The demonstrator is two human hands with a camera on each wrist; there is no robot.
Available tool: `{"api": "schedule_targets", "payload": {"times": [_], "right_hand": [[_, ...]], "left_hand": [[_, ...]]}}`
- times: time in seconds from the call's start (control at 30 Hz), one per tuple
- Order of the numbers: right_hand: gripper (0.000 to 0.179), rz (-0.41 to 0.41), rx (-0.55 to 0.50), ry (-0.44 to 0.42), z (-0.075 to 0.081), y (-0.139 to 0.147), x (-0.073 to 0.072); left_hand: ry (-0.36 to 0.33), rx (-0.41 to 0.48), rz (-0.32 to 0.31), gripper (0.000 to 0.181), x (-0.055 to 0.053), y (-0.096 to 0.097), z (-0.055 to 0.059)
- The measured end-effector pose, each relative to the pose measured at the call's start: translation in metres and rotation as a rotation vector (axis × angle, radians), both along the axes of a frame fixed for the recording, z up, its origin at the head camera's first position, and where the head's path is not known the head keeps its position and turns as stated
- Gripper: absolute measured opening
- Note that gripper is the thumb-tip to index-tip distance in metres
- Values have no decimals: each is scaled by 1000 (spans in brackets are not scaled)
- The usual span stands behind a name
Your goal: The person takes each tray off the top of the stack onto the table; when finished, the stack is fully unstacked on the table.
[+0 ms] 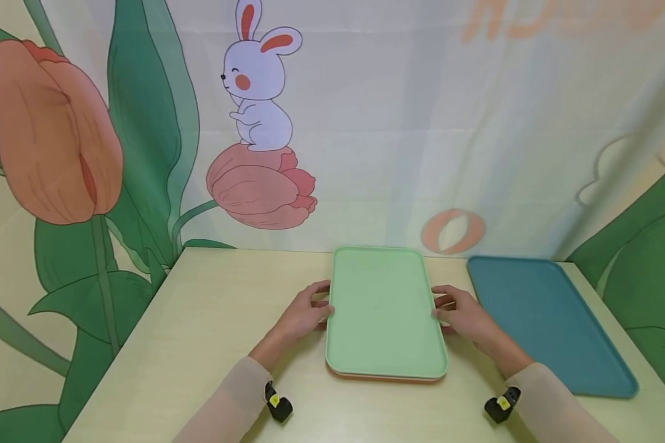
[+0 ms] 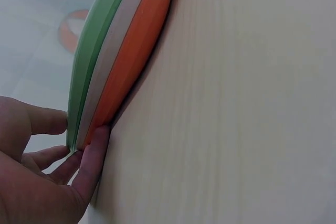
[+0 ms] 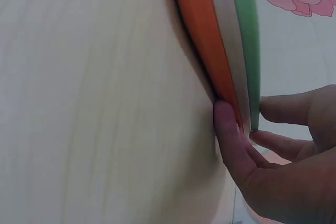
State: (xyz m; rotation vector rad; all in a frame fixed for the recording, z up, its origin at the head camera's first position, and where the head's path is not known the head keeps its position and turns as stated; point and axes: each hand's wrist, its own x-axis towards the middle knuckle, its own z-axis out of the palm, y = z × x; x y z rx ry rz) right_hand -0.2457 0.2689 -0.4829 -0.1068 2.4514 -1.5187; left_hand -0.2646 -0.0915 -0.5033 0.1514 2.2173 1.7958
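A stack of trays lies near the middle of the table. On top is a light green tray [image 1: 385,307]; below it come a whitish tray [image 2: 112,51] and an orange tray [image 2: 134,51], their edges showing in both wrist views. My left hand [image 1: 305,317] grips the stack's left side, thumb at the green rim and fingers along the edges lower down. Opposite it, my right hand [image 1: 465,315] holds the right side in the same way. The lowest fingers reach the orange tray's edge near the tabletop.
A larger blue tray [image 1: 554,326] lies flat on the right of the table, close to my right forearm. Behind the pale wooden table [image 1: 210,326] hangs a curtain [image 1: 388,135] printed with tulips and a rabbit. Each wrist carries a small black camera [image 1: 279,403].
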Motion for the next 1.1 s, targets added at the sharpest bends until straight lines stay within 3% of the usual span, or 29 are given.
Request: {"api": "schedule_targets", "payload": {"times": [0.27,0.67,1.1], "right_hand": [[56,18,6,11,-1,1,-4],[54,28,17,37,-3,-3,1],[52,60,14,53,-9,1,-3]], "left_hand": [[44,-43,11,60,5,2,6],[100,-147,20,59,9,3,3],[140,-158,5,59,10,2,2]]}}
